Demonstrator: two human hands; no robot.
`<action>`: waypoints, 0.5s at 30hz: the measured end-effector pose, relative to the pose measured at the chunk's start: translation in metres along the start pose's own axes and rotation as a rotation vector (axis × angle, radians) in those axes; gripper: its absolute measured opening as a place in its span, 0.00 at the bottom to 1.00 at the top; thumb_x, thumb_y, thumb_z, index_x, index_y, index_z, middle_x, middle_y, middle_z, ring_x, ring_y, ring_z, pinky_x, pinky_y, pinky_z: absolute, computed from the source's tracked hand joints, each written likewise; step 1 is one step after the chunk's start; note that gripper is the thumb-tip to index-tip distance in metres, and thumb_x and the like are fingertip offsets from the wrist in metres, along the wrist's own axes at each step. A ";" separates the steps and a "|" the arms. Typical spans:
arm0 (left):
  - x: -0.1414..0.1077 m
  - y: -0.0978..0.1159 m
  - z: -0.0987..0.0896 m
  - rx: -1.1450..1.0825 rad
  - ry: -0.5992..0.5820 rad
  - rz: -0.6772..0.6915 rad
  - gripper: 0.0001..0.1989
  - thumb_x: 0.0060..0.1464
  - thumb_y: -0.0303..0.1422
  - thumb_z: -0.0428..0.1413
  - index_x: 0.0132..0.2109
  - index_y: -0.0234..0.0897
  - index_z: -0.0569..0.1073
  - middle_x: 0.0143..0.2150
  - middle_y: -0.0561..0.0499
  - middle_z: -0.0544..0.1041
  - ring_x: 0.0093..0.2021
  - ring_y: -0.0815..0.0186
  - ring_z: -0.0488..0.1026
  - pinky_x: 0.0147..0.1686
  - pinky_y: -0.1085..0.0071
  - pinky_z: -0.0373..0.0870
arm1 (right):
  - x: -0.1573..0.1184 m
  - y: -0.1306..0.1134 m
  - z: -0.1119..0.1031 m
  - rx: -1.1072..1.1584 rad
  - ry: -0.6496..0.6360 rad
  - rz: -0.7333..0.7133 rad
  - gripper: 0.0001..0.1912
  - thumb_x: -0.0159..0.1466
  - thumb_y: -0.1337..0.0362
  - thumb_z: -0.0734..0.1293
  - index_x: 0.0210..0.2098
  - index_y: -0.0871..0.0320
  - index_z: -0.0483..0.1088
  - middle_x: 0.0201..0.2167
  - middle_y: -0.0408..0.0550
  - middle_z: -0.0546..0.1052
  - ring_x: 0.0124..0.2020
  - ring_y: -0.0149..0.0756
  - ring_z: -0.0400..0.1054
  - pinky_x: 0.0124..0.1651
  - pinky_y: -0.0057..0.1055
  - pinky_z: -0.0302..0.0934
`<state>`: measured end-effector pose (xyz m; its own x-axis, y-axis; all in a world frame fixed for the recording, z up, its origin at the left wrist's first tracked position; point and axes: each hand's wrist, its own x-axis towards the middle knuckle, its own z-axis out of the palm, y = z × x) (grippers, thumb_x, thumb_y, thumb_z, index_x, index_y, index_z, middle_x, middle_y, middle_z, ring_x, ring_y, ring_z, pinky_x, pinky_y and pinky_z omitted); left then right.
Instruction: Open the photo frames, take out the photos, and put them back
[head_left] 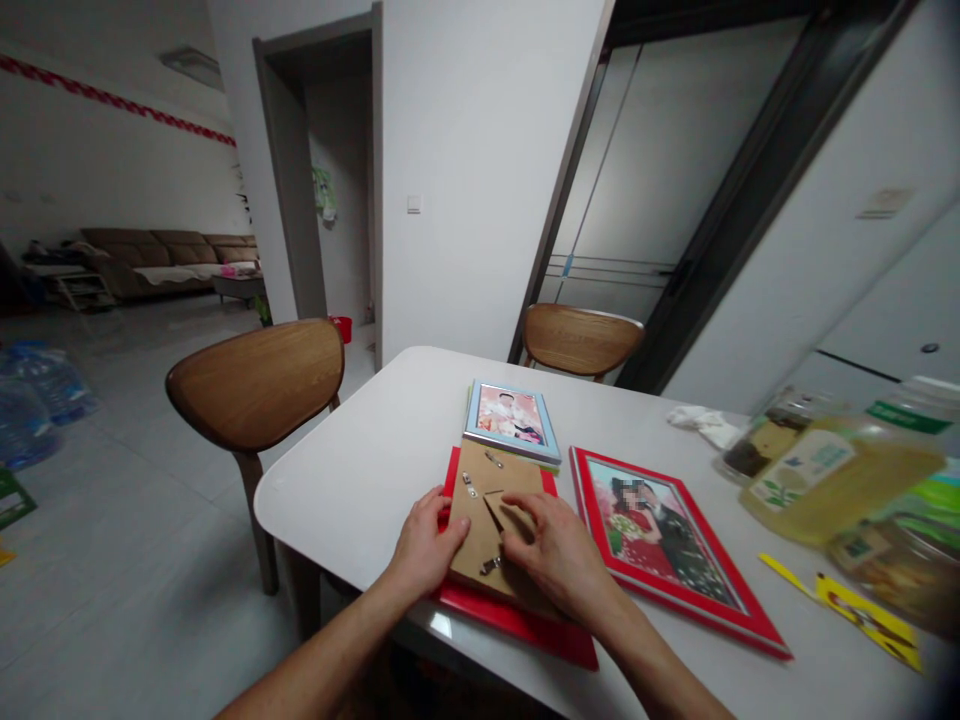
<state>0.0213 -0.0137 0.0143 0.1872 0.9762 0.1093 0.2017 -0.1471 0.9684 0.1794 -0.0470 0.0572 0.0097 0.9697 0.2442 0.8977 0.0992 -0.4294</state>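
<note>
A picture frame lies face down with its brown backing board (pixel 474 540) up, over a red frame or board (pixel 525 625). Small metal clips sit on the backing, and a slanted dark gap shows beside its stand flap. My left hand (pixel 426 548) grips the left edge, thumb on top and fingers at the side. Over the right half, my right hand (pixel 559 548) is curled at the stand flap, thumb and forefinger bent around it; the palm hides part of the board. Just beyond lies a light-blue picture frame (pixel 556 445), face up.
To the right lies a red picture frame (pixel 750 630) with a couple's photo. Further right are a yellow cutter-like item (pixel 866 615), a bottle of yellow liquid (pixel 814 485), jars and a crumpled tissue (pixel 705 425). Wooden chairs (pixel 259 385) stand by the white table (pixel 360 440).
</note>
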 end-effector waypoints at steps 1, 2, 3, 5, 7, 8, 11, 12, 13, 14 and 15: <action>0.002 0.004 -0.001 -0.062 -0.008 -0.024 0.10 0.41 0.34 0.54 0.33 0.34 0.71 0.45 0.46 0.71 0.48 0.58 0.64 0.48 0.63 0.58 | 0.001 -0.004 -0.003 0.008 0.020 -0.019 0.17 0.48 0.66 0.61 0.39 0.59 0.68 0.37 0.49 0.71 0.40 0.37 0.62 0.45 0.33 0.55; 0.003 0.007 -0.003 -0.107 -0.019 -0.044 0.09 0.42 0.35 0.53 0.31 0.34 0.70 0.39 0.47 0.73 0.43 0.59 0.68 0.43 0.65 0.63 | 0.001 -0.007 -0.004 0.027 0.036 -0.039 0.16 0.50 0.65 0.60 0.39 0.59 0.68 0.37 0.49 0.71 0.40 0.37 0.62 0.45 0.33 0.55; 0.005 0.009 -0.006 -0.141 -0.027 -0.064 0.10 0.43 0.37 0.52 0.30 0.34 0.69 0.33 0.48 0.74 0.36 0.61 0.71 0.37 0.67 0.66 | 0.001 -0.009 -0.006 0.055 0.050 -0.057 0.16 0.51 0.64 0.59 0.39 0.59 0.67 0.37 0.49 0.71 0.40 0.37 0.63 0.44 0.33 0.56; 0.008 0.011 -0.018 -0.219 -0.021 -0.111 0.12 0.43 0.39 0.51 0.29 0.33 0.67 0.24 0.52 0.72 0.26 0.66 0.71 0.26 0.71 0.66 | 0.000 -0.005 -0.006 0.114 0.069 -0.067 0.16 0.54 0.61 0.57 0.41 0.58 0.66 0.38 0.50 0.71 0.40 0.37 0.64 0.42 0.33 0.57; 0.009 0.009 -0.037 -0.278 0.009 -0.150 0.13 0.41 0.41 0.52 0.28 0.33 0.66 0.22 0.54 0.71 0.22 0.68 0.69 0.23 0.74 0.64 | -0.002 0.008 -0.005 0.105 0.089 -0.032 0.18 0.55 0.59 0.56 0.42 0.58 0.65 0.40 0.51 0.71 0.40 0.37 0.64 0.41 0.34 0.58; 0.009 0.006 -0.048 -0.296 0.026 -0.168 0.14 0.39 0.41 0.53 0.28 0.33 0.66 0.21 0.55 0.70 0.21 0.69 0.68 0.22 0.75 0.63 | -0.004 0.017 -0.003 0.066 0.095 0.000 0.18 0.55 0.59 0.56 0.43 0.59 0.65 0.40 0.52 0.71 0.40 0.38 0.64 0.42 0.34 0.58; 0.009 -0.007 -0.082 -0.306 0.081 -0.220 0.15 0.37 0.41 0.55 0.27 0.34 0.65 0.20 0.55 0.70 0.20 0.69 0.68 0.20 0.75 0.62 | -0.013 0.043 0.004 -0.101 0.052 0.118 0.19 0.55 0.60 0.56 0.43 0.62 0.65 0.39 0.56 0.71 0.39 0.40 0.65 0.42 0.35 0.57; 0.008 -0.012 -0.092 -0.296 0.099 -0.235 0.15 0.36 0.41 0.55 0.27 0.34 0.65 0.20 0.55 0.70 0.19 0.69 0.67 0.20 0.75 0.62 | -0.016 0.050 0.006 -0.151 0.021 0.156 0.20 0.55 0.59 0.56 0.43 0.63 0.65 0.38 0.57 0.71 0.38 0.41 0.66 0.41 0.36 0.57; 0.008 -0.017 -0.100 -0.279 0.115 -0.247 0.14 0.36 0.41 0.55 0.27 0.34 0.65 0.19 0.56 0.70 0.19 0.70 0.67 0.20 0.76 0.62 | -0.019 0.054 0.009 -0.190 -0.010 0.190 0.20 0.55 0.59 0.56 0.44 0.63 0.64 0.37 0.57 0.71 0.37 0.42 0.66 0.39 0.36 0.57; 0.008 -0.022 -0.107 -0.257 0.128 -0.257 0.14 0.36 0.40 0.55 0.27 0.34 0.65 0.19 0.56 0.69 0.18 0.70 0.67 0.20 0.76 0.61 | -0.021 0.057 0.011 -0.218 -0.036 0.217 0.21 0.55 0.59 0.56 0.45 0.63 0.63 0.37 0.58 0.72 0.36 0.43 0.66 0.38 0.37 0.58; 0.008 -0.026 -0.112 -0.230 0.137 -0.264 0.13 0.37 0.40 0.55 0.27 0.34 0.65 0.19 0.56 0.69 0.18 0.70 0.67 0.19 0.76 0.61 | -0.023 0.057 0.012 -0.234 -0.054 0.237 0.22 0.55 0.59 0.55 0.46 0.63 0.62 0.37 0.58 0.72 0.36 0.44 0.67 0.37 0.37 0.58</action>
<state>-0.0901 0.0157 0.0151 0.0246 0.9903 -0.1366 0.0018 0.1366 0.9906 0.2254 -0.0608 0.0163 0.2122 0.9707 0.1124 0.9502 -0.1781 -0.2557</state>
